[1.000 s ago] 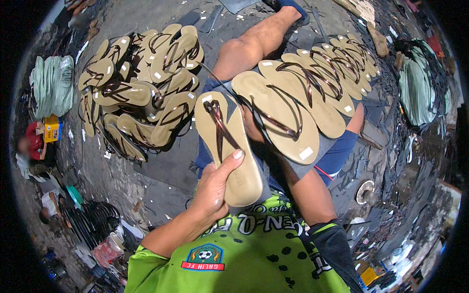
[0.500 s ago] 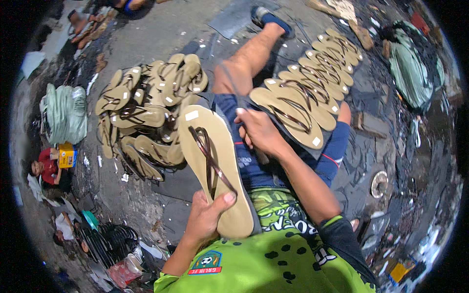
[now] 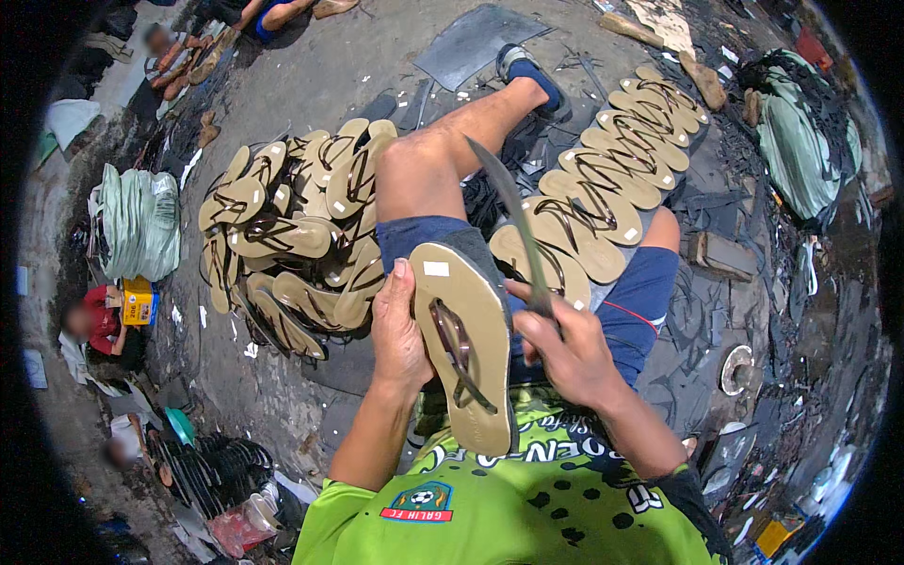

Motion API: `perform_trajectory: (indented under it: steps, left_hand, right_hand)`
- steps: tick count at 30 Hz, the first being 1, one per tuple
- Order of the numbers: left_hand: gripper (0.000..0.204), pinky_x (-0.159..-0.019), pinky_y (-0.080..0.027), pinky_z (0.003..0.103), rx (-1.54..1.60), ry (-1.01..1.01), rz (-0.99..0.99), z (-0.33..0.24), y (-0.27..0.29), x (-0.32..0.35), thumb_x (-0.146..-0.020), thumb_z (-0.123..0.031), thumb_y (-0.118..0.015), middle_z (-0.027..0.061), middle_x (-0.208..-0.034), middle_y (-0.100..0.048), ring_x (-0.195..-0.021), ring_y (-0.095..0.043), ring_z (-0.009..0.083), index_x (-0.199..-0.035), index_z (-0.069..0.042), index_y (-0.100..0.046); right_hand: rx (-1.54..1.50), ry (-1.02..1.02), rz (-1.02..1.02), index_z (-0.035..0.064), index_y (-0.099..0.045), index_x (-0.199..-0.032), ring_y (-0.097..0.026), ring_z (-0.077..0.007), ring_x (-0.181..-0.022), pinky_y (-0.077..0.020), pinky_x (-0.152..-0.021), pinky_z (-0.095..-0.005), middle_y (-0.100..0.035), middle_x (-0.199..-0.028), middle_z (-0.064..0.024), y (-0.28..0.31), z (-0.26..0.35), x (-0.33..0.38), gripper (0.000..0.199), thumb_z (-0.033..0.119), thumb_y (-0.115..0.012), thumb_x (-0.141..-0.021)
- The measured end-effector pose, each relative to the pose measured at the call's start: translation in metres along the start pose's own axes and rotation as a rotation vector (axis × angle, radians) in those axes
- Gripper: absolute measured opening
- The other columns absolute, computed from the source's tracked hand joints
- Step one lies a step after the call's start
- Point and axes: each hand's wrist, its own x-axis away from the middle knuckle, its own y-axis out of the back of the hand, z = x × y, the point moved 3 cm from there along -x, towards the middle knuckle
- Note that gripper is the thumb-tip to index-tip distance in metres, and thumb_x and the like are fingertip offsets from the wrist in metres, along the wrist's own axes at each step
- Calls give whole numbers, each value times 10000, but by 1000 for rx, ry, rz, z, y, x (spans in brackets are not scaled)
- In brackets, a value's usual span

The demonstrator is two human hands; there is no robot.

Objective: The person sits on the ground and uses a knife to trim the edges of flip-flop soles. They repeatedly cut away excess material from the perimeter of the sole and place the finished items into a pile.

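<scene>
- Small white rectangular sticker label [image 3: 436,268] at the heel end of the tan flip-flop [image 3: 466,348].
- Yellow-orange box [image 3: 138,301], far left of that flip-flop.
- Similar white stickers [image 3: 629,234] on flip-flops to its upper right.

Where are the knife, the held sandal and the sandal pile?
knife [image 3: 516,218], head view, mid-blade.
held sandal [image 3: 476,372], head view, tan footbed.
sandal pile [image 3: 282,235], head view, middle of heap.

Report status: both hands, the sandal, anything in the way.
Left hand grips tan sandal by its edge over the lap. Right hand holds knife, blade pointing away. Sandal pile left, sandal row right; nothing blocking.
</scene>
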Motion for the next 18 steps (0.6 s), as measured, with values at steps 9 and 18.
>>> perform_trajectory:
  steps: [9, 18]
  left_hand:
    - [296, -649, -586, 300, 138, 303, 68, 1, 2, -28, -938, -358, -581, 55, -871, -684, -743, -685, 155, -1066, -92, -600]
    - [494, -491, -537, 314, 313, 477, 23, 31, 7, -39, -869, -573, -580, 31, -791, -602, -588, -613, 187, -1129, -154, -565]
  right_hand:
    - [3, -62, -92, 3, -501, -1325, -582, -212, -889, -465, -804, -340, -592, -989, -131, 14, -47, 69, 399, 100, -480, -939]
    - [689, 205, -178, 173, -636, -1204, -611, -256, -669, -504, -582, -342, -598, -840, -83, 24, -38, 67, 503, 55, -728, -723]
